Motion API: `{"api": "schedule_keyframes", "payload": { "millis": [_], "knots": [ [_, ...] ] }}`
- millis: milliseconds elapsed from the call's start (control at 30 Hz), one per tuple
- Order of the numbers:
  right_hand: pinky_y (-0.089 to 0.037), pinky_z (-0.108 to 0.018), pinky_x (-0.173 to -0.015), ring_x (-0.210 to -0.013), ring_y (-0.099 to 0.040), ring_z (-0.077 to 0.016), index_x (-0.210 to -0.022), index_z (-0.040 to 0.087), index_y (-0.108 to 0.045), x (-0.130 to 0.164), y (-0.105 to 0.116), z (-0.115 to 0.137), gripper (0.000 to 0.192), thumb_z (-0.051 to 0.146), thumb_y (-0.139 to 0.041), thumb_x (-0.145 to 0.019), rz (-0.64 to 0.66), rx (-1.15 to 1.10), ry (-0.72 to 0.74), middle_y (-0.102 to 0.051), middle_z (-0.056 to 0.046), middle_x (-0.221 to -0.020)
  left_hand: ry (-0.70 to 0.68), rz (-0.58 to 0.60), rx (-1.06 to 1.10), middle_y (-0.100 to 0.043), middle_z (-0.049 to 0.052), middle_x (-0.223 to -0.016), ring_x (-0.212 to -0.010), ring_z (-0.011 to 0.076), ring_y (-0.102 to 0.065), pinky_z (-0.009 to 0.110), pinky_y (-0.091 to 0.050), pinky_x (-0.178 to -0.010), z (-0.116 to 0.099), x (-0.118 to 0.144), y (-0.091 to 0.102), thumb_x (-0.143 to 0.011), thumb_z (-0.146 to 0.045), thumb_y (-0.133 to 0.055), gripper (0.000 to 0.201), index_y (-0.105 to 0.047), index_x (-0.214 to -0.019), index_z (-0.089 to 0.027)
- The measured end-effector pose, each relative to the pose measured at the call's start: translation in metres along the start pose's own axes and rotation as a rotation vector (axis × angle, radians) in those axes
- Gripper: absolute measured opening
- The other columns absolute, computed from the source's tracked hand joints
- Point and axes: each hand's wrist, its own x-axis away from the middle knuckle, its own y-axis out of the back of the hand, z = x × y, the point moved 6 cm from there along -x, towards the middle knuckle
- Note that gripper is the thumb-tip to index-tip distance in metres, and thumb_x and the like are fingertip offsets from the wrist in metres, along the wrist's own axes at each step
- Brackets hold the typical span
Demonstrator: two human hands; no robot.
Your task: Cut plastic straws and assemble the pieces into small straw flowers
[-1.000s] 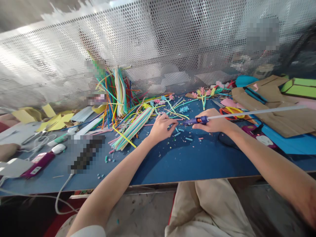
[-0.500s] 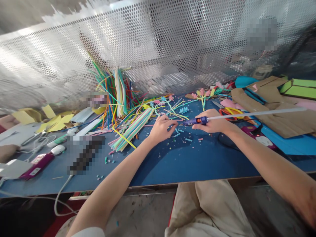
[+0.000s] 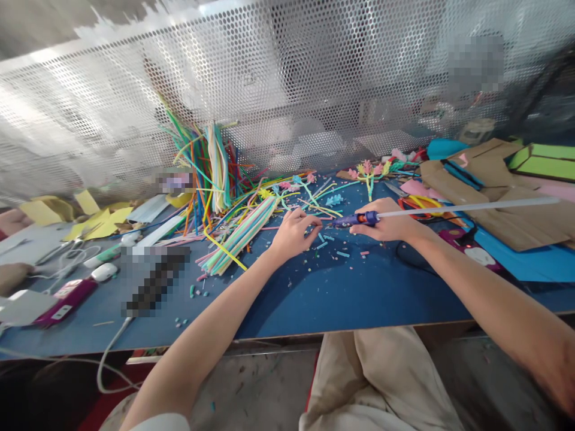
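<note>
Here we are at the blue desk (image 3: pixel 350 299), both hands out over it, and our right hand (image 3: pixel 389 221) is wrapped firmly around a purple glue gun (image 3: pixel 365 219)! The nozzle points left, and a long pale glue stick (image 3: pixel 467 206) runs out behind it, above the brown paper (image 3: pixel 476 227). Over to our left hand (image 3: pixel 293 234): fingers curled, thumb and fingertips brought close, right beside the nozzle (whether something tiny is pinched there, we can't tell). Just below, we see blue snippets (image 3: pixel 343 254) scattered about. Left of that hand lies a pastel bundle of pipe cleaners (image 3: pixel 245 233), and behind it a taller bunch (image 3: pixel 218 167) rises before the mesh screen (image 3: pixel 287 72). Beyond the glue gun, we spot a blue leaf (image 3: pixel 334 200) lying flat and a sprig (image 3: pixel 370 179) with pink and yellow tips.
</note>
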Motion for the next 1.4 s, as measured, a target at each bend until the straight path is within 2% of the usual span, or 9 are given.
{"api": "schedule_keyframes", "payload": {
  "millis": [1400],
  "knots": [
    [-0.025, -0.028, -0.058, -0.064, -0.057, -0.0166, -0.066, 0.022, -0.061, 0.0001, -0.0041, -0.0031, 0.044, 0.059, -0.055, -0.089, 0.01, 0.052, -0.007, -0.065, -0.001, -0.064, -0.022, -0.051, -0.015, -0.072, 0.003, -0.087, -0.091, 0.0204, -0.058, 0.038, -0.045, -0.086, -0.0015, -0.0003, 0.0029, -0.096, -0.028, -0.056, 0.013, -0.067, -0.099, -0.022]
  ]
}}
